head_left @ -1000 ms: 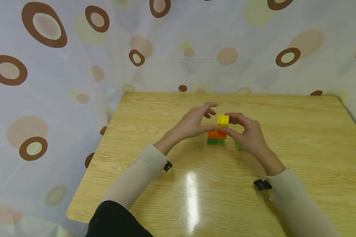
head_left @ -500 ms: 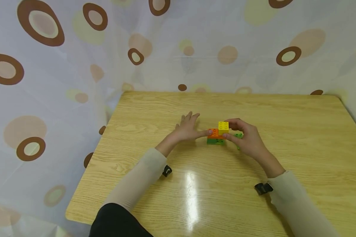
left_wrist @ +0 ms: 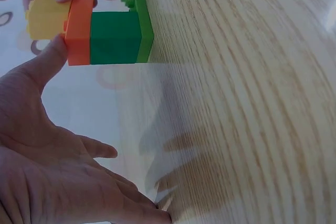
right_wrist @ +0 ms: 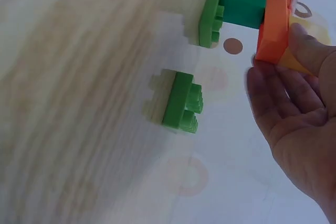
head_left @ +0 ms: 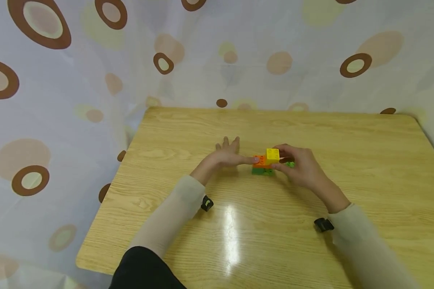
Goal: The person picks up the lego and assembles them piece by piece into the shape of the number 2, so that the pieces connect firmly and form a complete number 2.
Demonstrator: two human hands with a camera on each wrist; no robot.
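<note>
A small stack of toy bricks stands on the table: a flat light green brick (left_wrist: 145, 30) at the bottom, a dark green brick (left_wrist: 114, 38) over it, then an orange brick (left_wrist: 79, 30). On the right end of the orange one sits a yellow brick (head_left: 273, 155), pinched between the thumb and fingers of my right hand (head_left: 299, 165). My left hand (head_left: 228, 155) is spread at the stack's left side, its thumb tip touching the orange brick's top and its other fingers reaching down toward the table.
A separate flat light green brick (right_wrist: 180, 100) lies on the table to the right of the stack, partly hidden behind my right hand in the head view. The wooden table (head_left: 188, 237) backs onto a patterned cloth (head_left: 191, 88).
My right hand has lowered the yellow brick onto the orange one. The left hand has moved left and down, its fingers spreading, its thumb now on the orange brick.
</note>
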